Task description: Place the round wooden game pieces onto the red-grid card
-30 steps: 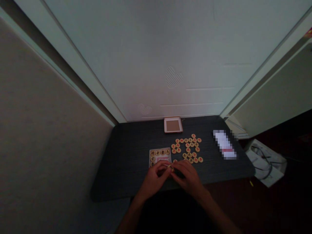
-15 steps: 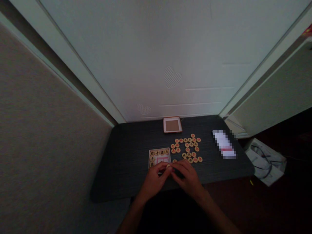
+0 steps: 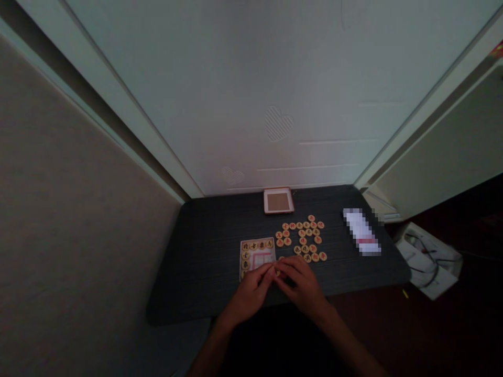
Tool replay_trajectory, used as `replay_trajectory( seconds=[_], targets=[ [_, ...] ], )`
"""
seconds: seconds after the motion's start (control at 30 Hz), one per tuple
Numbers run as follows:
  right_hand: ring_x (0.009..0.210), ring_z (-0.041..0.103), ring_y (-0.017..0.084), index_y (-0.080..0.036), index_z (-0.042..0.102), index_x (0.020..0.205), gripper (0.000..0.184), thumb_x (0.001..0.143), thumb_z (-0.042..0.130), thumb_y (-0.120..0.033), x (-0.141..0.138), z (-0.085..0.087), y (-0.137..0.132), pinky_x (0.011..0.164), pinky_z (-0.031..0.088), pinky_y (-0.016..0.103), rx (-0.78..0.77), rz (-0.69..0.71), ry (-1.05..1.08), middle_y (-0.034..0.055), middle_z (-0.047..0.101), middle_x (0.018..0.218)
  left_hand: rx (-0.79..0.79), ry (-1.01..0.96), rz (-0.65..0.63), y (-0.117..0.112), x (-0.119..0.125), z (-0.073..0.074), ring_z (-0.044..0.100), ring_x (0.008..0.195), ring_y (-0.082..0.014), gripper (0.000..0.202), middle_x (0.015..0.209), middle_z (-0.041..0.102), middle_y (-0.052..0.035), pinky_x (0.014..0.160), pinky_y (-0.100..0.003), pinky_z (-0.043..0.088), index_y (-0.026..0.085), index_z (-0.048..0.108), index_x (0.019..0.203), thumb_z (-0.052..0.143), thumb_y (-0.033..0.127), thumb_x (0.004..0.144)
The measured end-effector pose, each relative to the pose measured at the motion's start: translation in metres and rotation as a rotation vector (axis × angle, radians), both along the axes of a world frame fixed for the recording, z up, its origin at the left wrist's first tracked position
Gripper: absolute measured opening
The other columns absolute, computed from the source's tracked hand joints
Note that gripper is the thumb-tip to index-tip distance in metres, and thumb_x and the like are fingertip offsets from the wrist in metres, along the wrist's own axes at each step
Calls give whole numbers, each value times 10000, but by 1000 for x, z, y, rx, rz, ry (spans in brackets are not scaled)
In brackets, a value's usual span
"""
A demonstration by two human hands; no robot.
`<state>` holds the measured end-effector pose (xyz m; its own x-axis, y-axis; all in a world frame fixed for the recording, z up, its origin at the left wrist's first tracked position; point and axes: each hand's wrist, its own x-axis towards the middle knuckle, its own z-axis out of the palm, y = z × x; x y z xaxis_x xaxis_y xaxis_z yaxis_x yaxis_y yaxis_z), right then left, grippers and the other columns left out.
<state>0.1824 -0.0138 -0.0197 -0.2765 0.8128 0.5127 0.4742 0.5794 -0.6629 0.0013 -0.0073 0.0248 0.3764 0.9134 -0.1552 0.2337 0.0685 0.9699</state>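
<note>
My left hand (image 3: 251, 290) and my right hand (image 3: 302, 283) meet at the table's front, fingertips close together. Between them they pinch a round Chinese chess piece (image 3: 277, 272), partly covered by the fingers. Just beyond my left hand lies a shallow square box (image 3: 262, 252). Chess pieces (image 3: 254, 245) with black characters line its far and left sides, and a pink-marked sheet shows inside; its near right corner is hidden by my hands. Past my right hand, several loose pieces (image 3: 308, 233) with red or black characters are spread over the table, a few partly hidden by that hand.
The dark table (image 3: 196, 251) stands against a pale panel with heart patterns. A lid-like shallow tray (image 3: 278, 201) lies at the back edge. At the right is a pixelated white object (image 3: 361, 230). A white box with cables (image 3: 428, 264) sits on the floor.
The piece has turned and shifted slightly right between my fingertips, so more of its face shows. My left hand has moved slightly, uncovering more of the box's left column of pieces.
</note>
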Motion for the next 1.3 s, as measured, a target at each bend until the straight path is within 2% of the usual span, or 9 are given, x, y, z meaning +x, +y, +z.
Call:
replay_trajectory(
  seconds=[0.33, 0.47, 0.63, 0.97, 1.17, 1.3],
  targets=[
    [1016, 667, 240, -271, 647, 1248, 341, 913, 692, -222, -1, 2, -1, 898, 570, 411, -32, -48, 46, 75, 715, 1099, -93, -152, 113, -3, 0, -8, 700, 1041, -222, 289, 1218, 700, -88, 934, -357, 548, 221, 554, 1190, 563, 403, 965],
    [1002, 679, 241, -272, 645, 1251, 331, 923, 682, -240, -2, 4, -2, 899, 565, 421, -89, -51, 80, 69, 737, 1092, -78, -149, 121, -3, 0, -7, 711, 968, -212, 259, 1166, 706, -81, 893, -353, 562, 218, 570, 1150, 545, 407, 975],
    [991, 700, 230, -277, 656, 1257, 323, 936, 655, -239, -3, 10, -2, 887, 579, 396, -155, -44, 123, 64, 752, 1098, -34, -123, 134, -1, -1, -9, 704, 867, -191, 269, 1007, 721, -51, 870, -352, 556, 212, 583, 1152, 525, 412, 983],
    [1015, 704, 222, -279, 698, 1209, 278, 938, 646, -249, -2, 10, -4, 908, 573, 378, -321, -46, 241, 58, 748, 1114, -15, -117, 133, 1, -2, -10, 683, 825, -165, 232, 1038, 710, -45, 831, -323, 550, 211, 593, 1135, 530, 378, 987],
    [878, 718, 201, -277, 714, 1185, 271, 916, 680, -290, -3, 12, -2, 823, 592, 344, -382, -80, 291, 37, 764, 1016, -30, -126, 105, 1, -2, -9, 700, 931, -193, 267, 1099, 711, -58, 870, -350, 562, 227, 564, 1200, 575, 356, 966],
    [877, 722, 207, -260, 725, 1160, 259, 908, 685, -305, -3, 13, -2, 808, 597, 338, -408, -96, 321, 46, 769, 1046, -27, -129, 101, 1, -2, -9, 700, 1009, -214, 300, 1136, 711, -64, 910, -368, 563, 237, 568, 1223, 607, 340, 944]
  ],
)
